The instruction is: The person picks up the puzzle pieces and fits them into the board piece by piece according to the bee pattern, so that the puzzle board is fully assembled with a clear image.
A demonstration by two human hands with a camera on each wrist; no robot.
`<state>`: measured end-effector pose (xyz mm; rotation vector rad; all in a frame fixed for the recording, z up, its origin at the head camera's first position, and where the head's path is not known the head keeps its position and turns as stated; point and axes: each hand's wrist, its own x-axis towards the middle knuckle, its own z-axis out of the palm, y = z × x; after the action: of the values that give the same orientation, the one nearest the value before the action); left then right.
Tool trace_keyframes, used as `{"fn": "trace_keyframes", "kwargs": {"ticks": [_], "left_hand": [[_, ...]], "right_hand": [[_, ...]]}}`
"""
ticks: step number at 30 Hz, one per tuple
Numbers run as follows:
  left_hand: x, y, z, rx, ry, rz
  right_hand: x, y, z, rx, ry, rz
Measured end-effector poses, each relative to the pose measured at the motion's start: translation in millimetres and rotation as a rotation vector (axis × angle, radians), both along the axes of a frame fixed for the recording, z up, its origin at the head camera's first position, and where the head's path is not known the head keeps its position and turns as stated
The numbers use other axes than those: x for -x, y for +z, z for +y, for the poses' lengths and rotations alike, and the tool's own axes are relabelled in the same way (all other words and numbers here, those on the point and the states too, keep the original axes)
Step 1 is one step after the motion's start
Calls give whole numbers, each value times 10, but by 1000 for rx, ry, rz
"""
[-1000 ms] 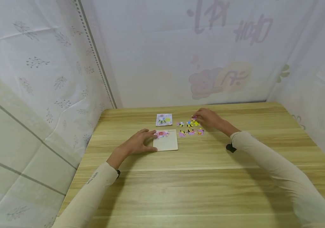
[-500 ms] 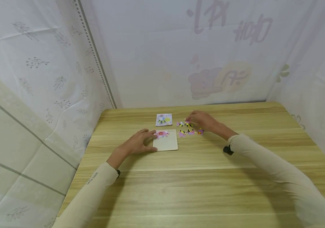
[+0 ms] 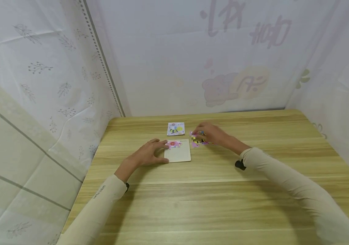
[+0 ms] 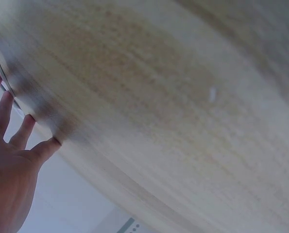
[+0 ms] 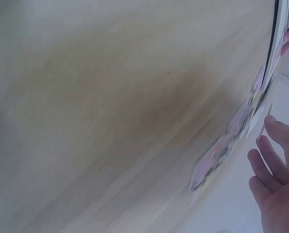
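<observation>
My left hand (image 3: 147,153) rests along the left side of a pale puzzle board (image 3: 178,156), fingers spread at its edge. Joined pink puzzle pieces (image 3: 173,144) with a red spot lie in the board's upper left. To the right of the board, my right hand (image 3: 212,133) pinches a puzzle piece between thumb and finger; the right wrist view shows this piece (image 5: 263,128) edge-on. Below and beside that hand lie loose puzzle pieces (image 3: 195,144), pink with yellow and black, partly hidden by it. Left wrist view: the left hand's fingertips (image 4: 57,141) touch down by the board.
A picture card (image 3: 175,129) with a striped bee lies behind the board. Everything rests on a wooden table (image 3: 174,204). A printed curtain (image 3: 162,68) hangs at the table's back edge, with more cloth on both sides.
My right hand has moved left across the loose pieces toward the board, carrying the pinched puzzle piece. The left hand and the board have kept their place.
</observation>
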<state>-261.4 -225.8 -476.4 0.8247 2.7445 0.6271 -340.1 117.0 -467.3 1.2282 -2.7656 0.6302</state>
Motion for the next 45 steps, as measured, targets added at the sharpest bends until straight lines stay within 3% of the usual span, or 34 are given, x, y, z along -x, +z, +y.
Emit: {"fn": "trace_keyframes", "kwargs": {"ticks": [9, 16, 30, 45], "left_hand": [[-2, -11, -16, 1, 0, -6], [-10, -5, -23, -5, 1, -15], [-6, 5, -18, 5, 4, -12], [0, 23, -13, 10, 1, -11]], "right_hand": [[-65, -44, -162, -54, 65, 65], [-106, -85, -280, -67, 73, 4], [-182, -109, -425, -27, 110, -21], [-198, -142, -467, -72, 103, 17]]}}
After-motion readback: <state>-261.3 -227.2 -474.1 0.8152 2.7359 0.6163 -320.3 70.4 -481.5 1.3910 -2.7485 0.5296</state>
